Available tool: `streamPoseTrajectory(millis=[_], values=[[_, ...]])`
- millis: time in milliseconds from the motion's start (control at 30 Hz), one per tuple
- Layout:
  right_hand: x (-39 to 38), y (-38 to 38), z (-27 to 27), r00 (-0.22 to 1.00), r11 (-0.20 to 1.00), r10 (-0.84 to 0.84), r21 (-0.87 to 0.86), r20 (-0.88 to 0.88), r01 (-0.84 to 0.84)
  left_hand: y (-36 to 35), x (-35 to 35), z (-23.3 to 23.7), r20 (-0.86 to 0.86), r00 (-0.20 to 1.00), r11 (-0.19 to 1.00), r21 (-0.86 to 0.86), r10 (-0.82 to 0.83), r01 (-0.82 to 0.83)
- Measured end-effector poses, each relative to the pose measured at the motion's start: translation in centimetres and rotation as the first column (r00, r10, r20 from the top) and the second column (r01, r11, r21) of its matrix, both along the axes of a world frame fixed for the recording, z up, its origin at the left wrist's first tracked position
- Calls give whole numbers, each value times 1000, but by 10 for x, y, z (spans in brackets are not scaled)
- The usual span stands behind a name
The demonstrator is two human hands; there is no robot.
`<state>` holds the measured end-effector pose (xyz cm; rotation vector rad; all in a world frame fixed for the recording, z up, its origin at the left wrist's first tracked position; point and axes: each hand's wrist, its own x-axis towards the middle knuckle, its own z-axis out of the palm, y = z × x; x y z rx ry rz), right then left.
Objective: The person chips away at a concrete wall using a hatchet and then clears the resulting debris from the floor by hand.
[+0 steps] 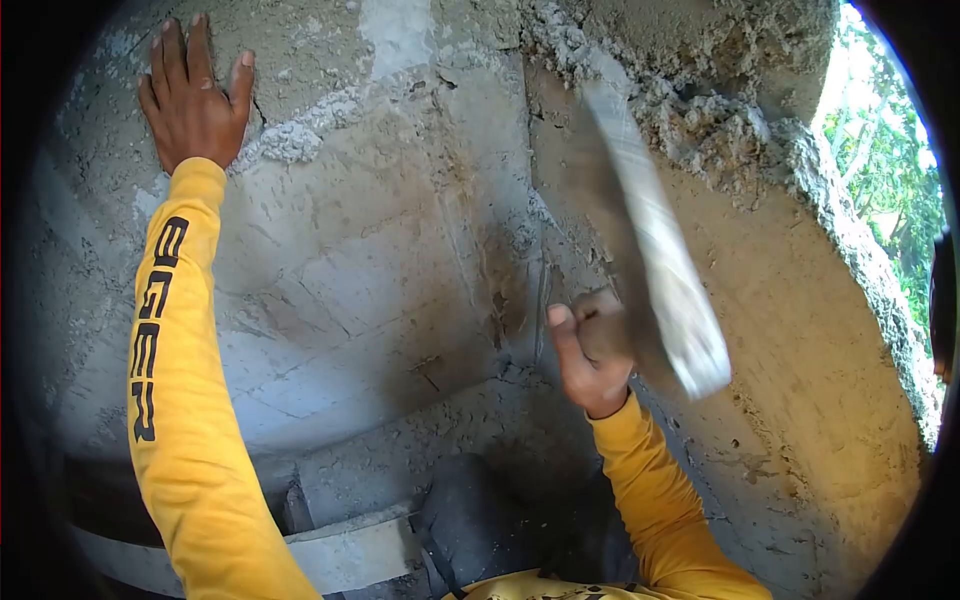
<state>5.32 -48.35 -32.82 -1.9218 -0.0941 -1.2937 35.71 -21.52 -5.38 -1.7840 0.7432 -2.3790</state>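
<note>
1. Spread left hand (198, 108) flat against wall (340, 240), pointing upward.
2. Curled right hand (597, 355) around tool (664, 240); could not tell exact grip through blur.
3. Held tool right of centre, in front of wall.
4. Risked gouging mortar (735, 145) or scraping right hand, probably, through a tilted edge or quick swing.
5. Slanted tool's long axis steeply from lower right to upper left, top toward mortar.

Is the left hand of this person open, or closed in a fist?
Open: the left hand lies against the wall, fingers outstretched.
</note>
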Motion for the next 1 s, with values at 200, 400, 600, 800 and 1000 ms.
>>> streamPoseTrajectory(millis=[200, 400, 600, 800, 1000], values=[[50, 9, -55, 969, 988, -105, 90, -223, 128, -1, -4, 1, 23, 1000, 1000, 5, -16, 16], [25, 4, -51, 798, 975, 23, 192, -602, 116, 0, -5, -3, 14, 999, 999, 1, -47, 47], [-9, 11, 4, 989, 972, 49, 236, -137, -15, -21, -55, -9, -308, 944, 981, -109, 119, -159], [23, 14, -36, 993, 981, 16, 194, -114, 6, -15, -50, -7, -312, 945, 984, -110, 97, -137], [19, 2, -64, 771, 986, -12, 122, -637, 116, -13, -54, -2, -351, 933, 983, -125, 84, -136]])
